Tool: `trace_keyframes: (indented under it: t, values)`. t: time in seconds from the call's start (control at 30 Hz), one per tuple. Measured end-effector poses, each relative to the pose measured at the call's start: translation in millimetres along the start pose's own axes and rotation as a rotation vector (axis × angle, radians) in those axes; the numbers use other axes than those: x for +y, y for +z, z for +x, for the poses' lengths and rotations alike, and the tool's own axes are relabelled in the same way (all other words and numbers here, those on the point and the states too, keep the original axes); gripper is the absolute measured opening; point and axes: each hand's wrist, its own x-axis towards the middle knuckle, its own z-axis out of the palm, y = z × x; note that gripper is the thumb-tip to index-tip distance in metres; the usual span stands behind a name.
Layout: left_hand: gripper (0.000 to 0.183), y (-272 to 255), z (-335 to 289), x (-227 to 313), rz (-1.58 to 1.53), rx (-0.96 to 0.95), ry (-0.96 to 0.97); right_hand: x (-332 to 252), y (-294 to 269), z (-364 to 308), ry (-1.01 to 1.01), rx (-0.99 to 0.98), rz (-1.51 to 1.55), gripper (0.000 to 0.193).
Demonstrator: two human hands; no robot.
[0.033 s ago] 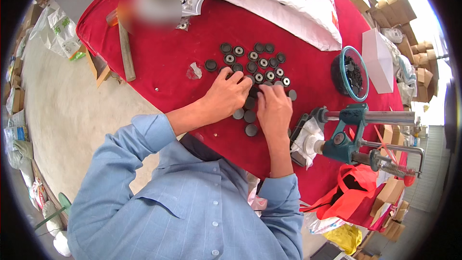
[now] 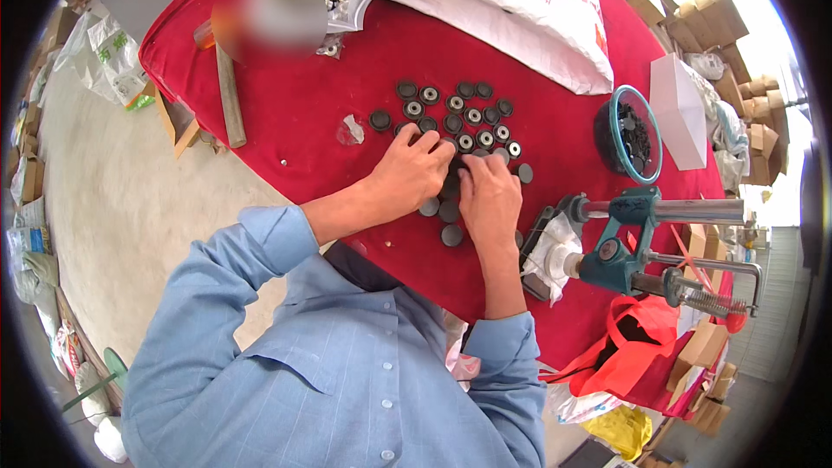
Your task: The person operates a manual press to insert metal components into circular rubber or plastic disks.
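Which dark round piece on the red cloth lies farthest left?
The dark round piece just right of the whitish scrap; all the others lie farther right.

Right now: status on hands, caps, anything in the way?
Left hand, right hand close together at the black caps; grip hidden. Caps spread on red cloth, several showing metal centres. Green press right of the hands, apart.

Caps on table, press at right

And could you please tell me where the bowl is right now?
In the head view, the bowl sits on the red cloth at right, beside the white box and above the press.
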Motion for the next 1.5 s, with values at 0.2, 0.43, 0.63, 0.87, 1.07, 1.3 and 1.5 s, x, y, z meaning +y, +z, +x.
trace_keyframes:
  t: [0.2, 0.43, 0.63, 0.87, 1.07, 1.3, 1.5]
  values:
    - [0.032, 0.9, -9.1, -18.0, -0.262, 0.223, -0.087, -3.1, 8.8, 1.0, 0.072, -0.060, -0.044, 0.025]
    - [0.032, -7.9, 0.4, -51.3, -0.275, 0.312, -0.369, 2.5, 7.5, 4.2, 0.142, -0.079, 0.097, 0.029]
    - [0.035, 7.5, 12.3, -51.4, -0.278, 0.159, -0.261, 0.6, 0.0, 7.4, 0.310, -0.043, 0.434, 0.027]
    - [0.029, 16.1, 15.7, -57.4, -0.440, 0.180, -0.272, 17.1, 5.1, 31.8, 0.177, 0.209, 0.277, 0.020]
    - [0.025, -3.3, 14.2, -65.2, -0.996, 0.383, -0.672, 18.3, 24.7, 33.2, 0.067, 0.220, 0.217, 0.016]
    - [0.022, -12.4, 3.7, -84.9, -0.819, 0.477, -0.721, 10.3, 24.2, 27.4, -0.044, 0.148, -0.001, 0.012]
    - [0.019, -5.0, 2.3, -74.1, -0.731, 0.534, -0.551, 0.7, 21.7, 11.8, -0.066, 0.080, -0.110, 0.028]
